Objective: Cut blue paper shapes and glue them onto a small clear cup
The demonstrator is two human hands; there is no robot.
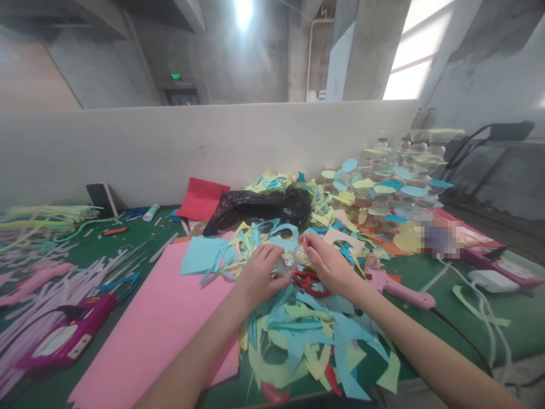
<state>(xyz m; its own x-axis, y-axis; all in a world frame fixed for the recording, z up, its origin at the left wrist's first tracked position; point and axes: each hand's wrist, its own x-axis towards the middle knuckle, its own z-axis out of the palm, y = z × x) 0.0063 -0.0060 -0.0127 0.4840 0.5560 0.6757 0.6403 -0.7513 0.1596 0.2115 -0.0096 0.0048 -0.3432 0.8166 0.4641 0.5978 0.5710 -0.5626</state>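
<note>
the left hand (258, 278) and right hand (326, 264) clench a clear round ball (289, 261) together, both grips tight on it. they hold it just above a big pile of paper scraps (306, 341).

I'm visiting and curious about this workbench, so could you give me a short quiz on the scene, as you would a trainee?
1. What do the left hand and right hand hold between them?
2. True or false: the pink card sheet lies on the left hand's side of the heap of paper scraps.
3. Which is nearer the right hand: the pink-handled tool or the red card sheet?

Key:
1. A clear round object
2. True
3. The pink-handled tool
</note>
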